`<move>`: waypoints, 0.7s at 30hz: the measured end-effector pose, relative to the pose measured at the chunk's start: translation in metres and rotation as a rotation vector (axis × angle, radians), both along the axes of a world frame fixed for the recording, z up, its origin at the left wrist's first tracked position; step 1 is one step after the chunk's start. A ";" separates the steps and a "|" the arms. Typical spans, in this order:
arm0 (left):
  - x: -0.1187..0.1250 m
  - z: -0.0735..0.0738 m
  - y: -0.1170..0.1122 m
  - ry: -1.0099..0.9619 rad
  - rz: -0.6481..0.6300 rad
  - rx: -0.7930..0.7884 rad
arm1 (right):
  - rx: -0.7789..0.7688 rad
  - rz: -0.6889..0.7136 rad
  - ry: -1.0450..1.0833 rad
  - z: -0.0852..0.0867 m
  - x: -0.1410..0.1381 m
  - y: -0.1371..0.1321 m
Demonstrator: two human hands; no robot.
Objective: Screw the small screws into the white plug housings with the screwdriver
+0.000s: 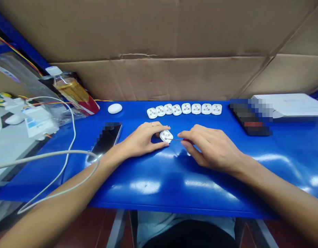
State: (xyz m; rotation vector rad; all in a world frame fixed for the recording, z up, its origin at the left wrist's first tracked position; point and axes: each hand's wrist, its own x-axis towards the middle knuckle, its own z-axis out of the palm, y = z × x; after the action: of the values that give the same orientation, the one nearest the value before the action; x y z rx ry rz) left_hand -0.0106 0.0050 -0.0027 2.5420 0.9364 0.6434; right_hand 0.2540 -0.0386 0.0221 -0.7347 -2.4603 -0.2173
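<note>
Between its thumb and fingers, my left hand [148,138] grips a small white plug housing [167,135] with metal parts showing on its upper face. From the right, my right hand [210,146] is closed around a screwdriver [177,139] with a thin shaft and a reddish handle. The shaft's tip meets the lower left of the housing's face. Most of the handle is hidden by my fingers. Behind my hands, several similar white housings [186,108] stand in a row on the blue table [159,193], metal parts facing up.
A white rounded object [115,109] and a phone [107,139] lie to the left. Behind them leans a bottle of amber liquid [73,91]. White cables [73,131] loop over my left forearm. At the right are a dark, partly blurred object [245,120] and a white box [288,105].
</note>
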 end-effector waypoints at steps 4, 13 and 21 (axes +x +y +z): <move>0.000 -0.001 0.000 -0.018 -0.002 -0.009 | -0.086 -0.024 0.068 -0.002 0.000 -0.003; 0.001 -0.001 0.002 -0.063 0.005 -0.052 | -0.098 -0.173 0.128 -0.005 -0.009 -0.004; 0.002 0.001 0.001 -0.051 0.010 -0.064 | -0.102 -0.036 0.129 -0.003 -0.006 -0.002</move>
State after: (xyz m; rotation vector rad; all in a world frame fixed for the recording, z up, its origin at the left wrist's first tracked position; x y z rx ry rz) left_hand -0.0087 0.0056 -0.0019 2.4552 0.9372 0.6673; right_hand 0.2476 -0.0402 0.0191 -0.8104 -2.3510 -0.0565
